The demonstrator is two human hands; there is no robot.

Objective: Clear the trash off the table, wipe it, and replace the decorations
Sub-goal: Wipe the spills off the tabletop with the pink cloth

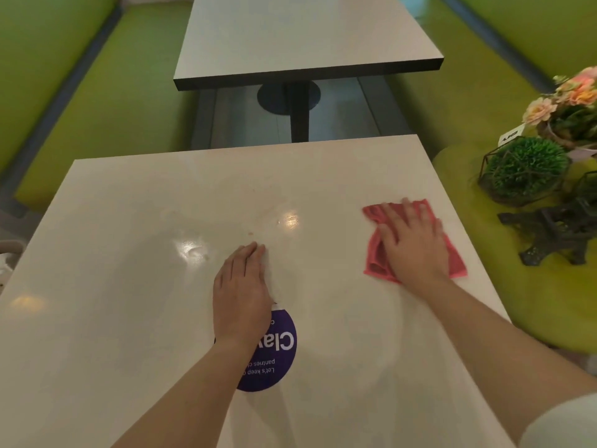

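The white table fills the near view. My right hand presses flat on a pink cloth near the table's right edge, fingers straight. My left hand lies flat on the bare tabletop near the middle, just above a round purple sticker. On the green seat to the right stand the decorations: a green ball plant in a wire frame, a pot of pink flowers and a dark tower figurine.
A second white table stands ahead across a gap. Green bench seats run along both sides. Wet streaks and light reflections show on the near tabletop.
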